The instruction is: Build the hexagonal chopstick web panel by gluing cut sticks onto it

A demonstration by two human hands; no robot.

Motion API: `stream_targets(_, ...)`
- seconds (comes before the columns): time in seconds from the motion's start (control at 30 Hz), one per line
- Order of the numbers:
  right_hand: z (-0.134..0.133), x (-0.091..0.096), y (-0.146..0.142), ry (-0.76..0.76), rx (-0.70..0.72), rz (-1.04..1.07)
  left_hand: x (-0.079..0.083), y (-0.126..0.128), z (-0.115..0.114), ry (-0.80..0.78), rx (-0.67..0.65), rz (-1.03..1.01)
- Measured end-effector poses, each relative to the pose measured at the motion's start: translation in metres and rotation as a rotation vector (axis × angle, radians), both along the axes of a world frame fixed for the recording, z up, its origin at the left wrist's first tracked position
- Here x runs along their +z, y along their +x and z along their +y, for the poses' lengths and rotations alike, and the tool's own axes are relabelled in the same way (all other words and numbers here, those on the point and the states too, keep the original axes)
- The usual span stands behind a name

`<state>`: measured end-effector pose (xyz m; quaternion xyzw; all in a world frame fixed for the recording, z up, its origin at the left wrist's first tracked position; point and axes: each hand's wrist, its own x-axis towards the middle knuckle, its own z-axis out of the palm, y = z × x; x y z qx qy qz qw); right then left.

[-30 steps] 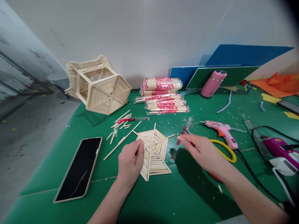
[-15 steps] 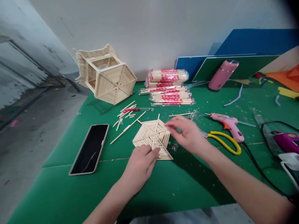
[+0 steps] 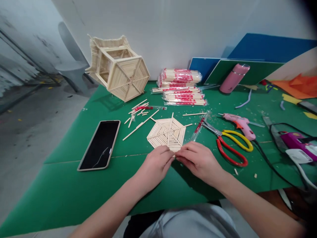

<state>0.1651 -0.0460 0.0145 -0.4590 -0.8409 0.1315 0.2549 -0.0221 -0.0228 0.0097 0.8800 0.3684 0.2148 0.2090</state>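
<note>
A flat hexagonal panel of thin wooden sticks [image 3: 166,132] lies on the green table, with spokes crossing at its centre and several stick ends jutting past the rim. At its near edge my left hand [image 3: 158,163] is closed, fingertips pinching the rim. My right hand [image 3: 199,162] pinches the same edge from the right, its fingertips meeting the left ones. The exact bit of stick between them is mostly hidden. Right of the panel lie scissors [image 3: 232,145] with one yellow and one red handle, and a pink glue gun [image 3: 241,124].
A hexagonal stick-built structure [image 3: 123,71] leans at the back left. Wrapped chopstick packs [image 3: 183,87] are piled by the wall. Loose sticks [image 3: 138,124] lie left of the panel, near a phone [image 3: 100,145]. A pink bottle [image 3: 234,78] stands behind; cables run along the right.
My right hand has come from the panel's right edge down to its near edge, beside my left hand. The scissors are now uncovered. The whole view has shifted slightly.
</note>
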Motion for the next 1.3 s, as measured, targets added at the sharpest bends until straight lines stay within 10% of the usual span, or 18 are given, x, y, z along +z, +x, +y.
stream_targets(0.3,-0.014,-0.011,0.020,-0.118,-0.037,-0.035,-0.004,-0.035,0.019,0.170,-0.101,0.221)
stream_targets(1.3,-0.004,-0.029,0.023,-0.035,-0.044,0.024,-0.021,-0.008,0.020,0.355,-0.203,0.140)
